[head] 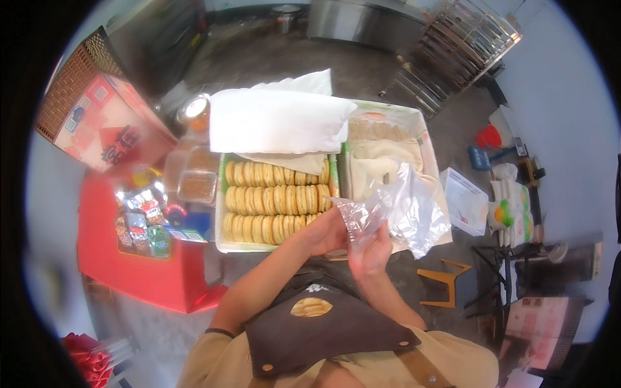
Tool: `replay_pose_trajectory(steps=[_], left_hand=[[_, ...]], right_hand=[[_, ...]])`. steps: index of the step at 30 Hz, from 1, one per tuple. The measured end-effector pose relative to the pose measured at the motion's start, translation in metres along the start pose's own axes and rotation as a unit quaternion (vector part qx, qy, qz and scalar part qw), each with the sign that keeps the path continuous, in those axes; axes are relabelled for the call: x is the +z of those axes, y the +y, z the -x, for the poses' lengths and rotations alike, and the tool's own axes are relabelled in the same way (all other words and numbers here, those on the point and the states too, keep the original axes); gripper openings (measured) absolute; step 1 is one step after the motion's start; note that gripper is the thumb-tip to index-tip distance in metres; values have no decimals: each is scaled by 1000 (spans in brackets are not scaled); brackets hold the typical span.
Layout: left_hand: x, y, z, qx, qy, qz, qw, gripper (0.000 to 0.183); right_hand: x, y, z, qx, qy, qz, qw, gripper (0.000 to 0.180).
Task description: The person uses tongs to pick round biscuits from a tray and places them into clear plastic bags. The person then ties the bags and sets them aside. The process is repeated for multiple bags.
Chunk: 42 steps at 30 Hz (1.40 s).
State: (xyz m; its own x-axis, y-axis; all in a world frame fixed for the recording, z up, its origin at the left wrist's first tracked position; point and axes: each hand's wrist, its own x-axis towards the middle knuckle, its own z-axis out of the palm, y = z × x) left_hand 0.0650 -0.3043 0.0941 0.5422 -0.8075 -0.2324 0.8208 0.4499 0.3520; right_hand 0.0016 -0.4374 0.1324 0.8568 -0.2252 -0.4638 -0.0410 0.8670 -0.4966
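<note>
My left hand and my right hand are close together in front of my apron, gripping a clear plastic bag. The bag's crinkled far end spreads to the right over a beige cloth or paper. Left fingertips are partly hidden at the bag's edge. Just beyond the left forearm, round flat pastries stand on edge in three rows inside a white-rimmed box. A folded white cloth covers that box's far part. Beige sheets line a second box to its right.
Clear plastic tubs and a lidded jar stand left of the boxes. A red-covered table bears packaged goods. To the right are a white plastic basket and a low stool. A metal rack stands farther back.
</note>
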Motion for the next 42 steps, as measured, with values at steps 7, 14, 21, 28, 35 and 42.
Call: replay_pose_trajectory(steps=[7, 14, 21, 28, 35, 42], left_hand=[[-68, 37, 33, 59, -36, 71, 995, 70], [-93, 48, 115, 99, 255, -446, 852, 42], [-188, 88, 163, 119, 416, -537, 724, 20], [-233, 83, 186, 259, 345, -636, 640, 21], [-234, 78, 184, 263, 365, -641, 622, 21], [-231, 63, 179, 302, 424, -664, 537, 32]], right_hand=[[-52, 83, 2, -34, 14, 365, 930, 37], [-62, 176, 4, 57, -67, 585, 806, 31], [-26, 200, 41, -22, -11, 673, 740, 31], [-8, 193, -82, -344, 34, 753, 560, 52], [-35, 194, -113, -322, 122, 731, 590, 73], [-20, 183, -125, -307, 135, 754, 564, 90]])
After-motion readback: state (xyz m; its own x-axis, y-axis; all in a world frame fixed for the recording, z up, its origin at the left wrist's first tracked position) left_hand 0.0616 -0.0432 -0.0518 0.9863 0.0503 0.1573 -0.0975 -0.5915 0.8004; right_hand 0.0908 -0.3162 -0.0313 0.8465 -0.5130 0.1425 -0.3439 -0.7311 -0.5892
